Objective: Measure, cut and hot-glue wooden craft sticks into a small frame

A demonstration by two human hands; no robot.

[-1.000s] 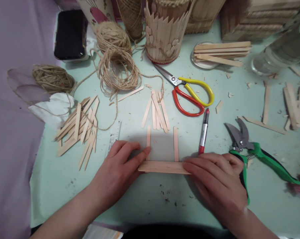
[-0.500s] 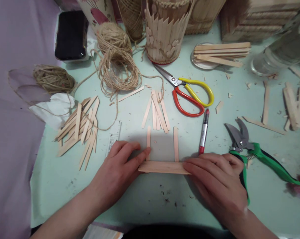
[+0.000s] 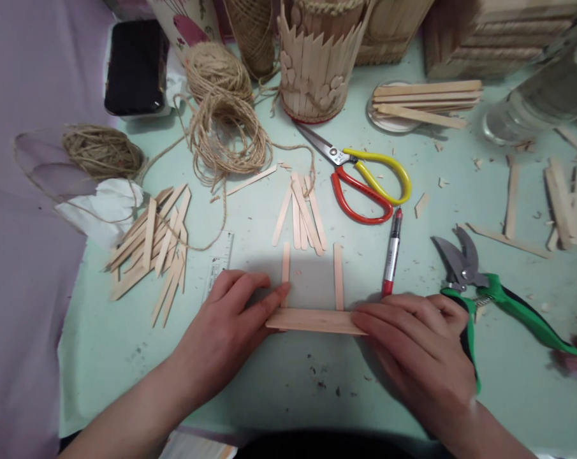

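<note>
A wide wooden craft stick (image 3: 314,320) lies crosswise near the front of the table, its two ends gripped by my hands. My left hand (image 3: 240,319) is closed on the left end, one finger touching a narrow upright stick (image 3: 285,264). My right hand (image 3: 417,338) has its fingers together over the right end. A second narrow stick (image 3: 338,277) runs away from the wide one, just left of my right hand. The lower ends of both narrow sticks meet the wide stick's far edge. My thumbs are mostly hidden.
Beyond the sticks lie scissors (image 3: 365,185), a marker pen (image 3: 392,255) and a small group of sticks (image 3: 305,213). Green-handled pruning shears (image 3: 484,287) rest beside my right hand. Cut sticks (image 3: 154,248) and a ruler (image 3: 221,258) are at left, with jute twine (image 3: 228,137) behind.
</note>
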